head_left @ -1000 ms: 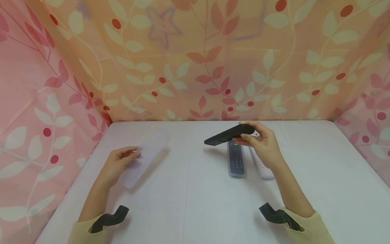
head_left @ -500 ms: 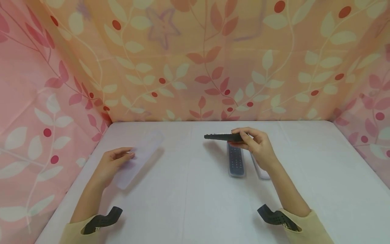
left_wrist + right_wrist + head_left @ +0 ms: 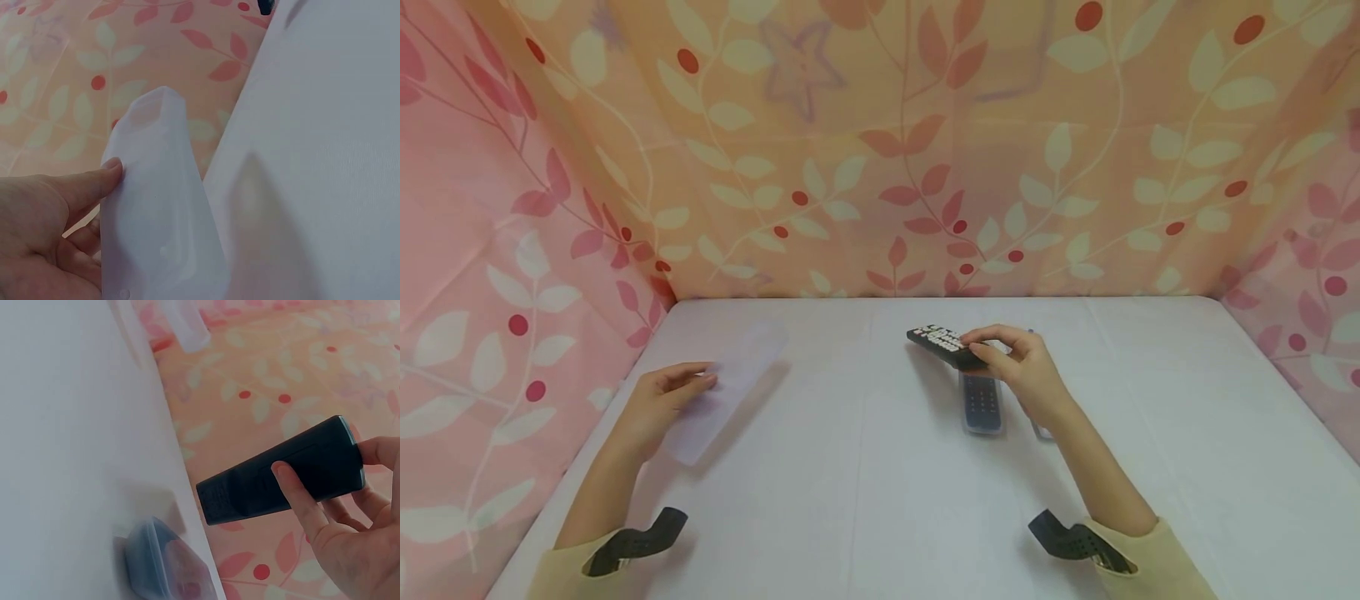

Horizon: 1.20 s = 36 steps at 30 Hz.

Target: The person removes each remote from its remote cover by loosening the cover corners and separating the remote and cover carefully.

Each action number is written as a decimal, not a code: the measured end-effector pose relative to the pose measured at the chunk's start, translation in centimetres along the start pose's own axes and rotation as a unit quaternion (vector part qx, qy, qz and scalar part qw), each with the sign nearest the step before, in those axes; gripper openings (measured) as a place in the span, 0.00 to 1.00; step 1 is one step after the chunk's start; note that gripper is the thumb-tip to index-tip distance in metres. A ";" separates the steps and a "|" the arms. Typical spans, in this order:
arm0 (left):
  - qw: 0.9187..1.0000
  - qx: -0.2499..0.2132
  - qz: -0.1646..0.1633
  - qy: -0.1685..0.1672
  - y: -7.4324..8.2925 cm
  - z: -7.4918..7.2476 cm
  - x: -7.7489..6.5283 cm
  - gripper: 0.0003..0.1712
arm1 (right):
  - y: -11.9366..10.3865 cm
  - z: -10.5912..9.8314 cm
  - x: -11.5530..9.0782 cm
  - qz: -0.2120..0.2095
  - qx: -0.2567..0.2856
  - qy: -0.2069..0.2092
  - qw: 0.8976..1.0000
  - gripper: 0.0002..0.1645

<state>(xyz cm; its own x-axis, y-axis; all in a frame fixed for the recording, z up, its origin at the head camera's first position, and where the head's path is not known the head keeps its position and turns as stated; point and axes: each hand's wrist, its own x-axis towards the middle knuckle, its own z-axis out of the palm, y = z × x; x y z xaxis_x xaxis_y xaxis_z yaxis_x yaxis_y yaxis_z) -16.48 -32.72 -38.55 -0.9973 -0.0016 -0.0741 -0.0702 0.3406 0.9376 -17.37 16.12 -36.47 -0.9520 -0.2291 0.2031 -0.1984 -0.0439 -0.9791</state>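
Note:
My left hand (image 3: 658, 407) pinches a translucent, whitish plastic sleeve (image 3: 726, 400) by its side edge, holding it tilted above the table. In the left wrist view the thumb lies along the edge of this sleeve (image 3: 159, 200), which looks hollow. My right hand (image 3: 1026, 371) grips a black remote control (image 3: 946, 346) by its near end, its pale buttons facing up in the head view. The right wrist view gives the dark underside of the remote (image 3: 281, 472), with the thumb against it. Below it on the table lies a dark remote in a clear cover (image 3: 982, 406), partly hidden.
A white remote (image 3: 1043, 432) lies beside the covered one, mostly hidden behind my right hand and forearm. The white table (image 3: 865, 500) ends at a patterned curtain (image 3: 850, 167) at the back. Black wrist mounts (image 3: 636, 542) stick out at both sleeves.
My left hand has drifted left with the sleeve. My right hand has lowered slightly and turned the black remote, from its underside showing to its buttons facing up.

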 end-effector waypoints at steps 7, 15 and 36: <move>1.000 0.008 -0.003 0.005 -0.1 -0.5 -0.2 0.16 | 0.4 0.5 -0.2 0.035 -0.014 -0.008 0.999 0.22; 1.000 0.008 -0.008 0.007 -0.5 -0.8 -0.1 0.14 | 0.5 1.1 -0.2 0.097 -0.019 -0.012 0.995 0.34; 0.999 0.015 -0.024 0.021 -1.4 -1.4 -0.1 0.13 | 1.6 2.7 -0.6 0.221 0.083 -0.005 0.972 0.41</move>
<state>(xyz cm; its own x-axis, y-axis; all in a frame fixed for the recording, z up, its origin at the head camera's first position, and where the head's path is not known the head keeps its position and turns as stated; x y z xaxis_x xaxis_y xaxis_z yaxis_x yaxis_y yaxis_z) -16.34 -34.48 -39.38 -0.9928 -0.0582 -0.1047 -0.1188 0.3664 0.9229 -16.51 13.56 -38.14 -0.9331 -0.2708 -0.2368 0.2705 -0.0941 -0.9581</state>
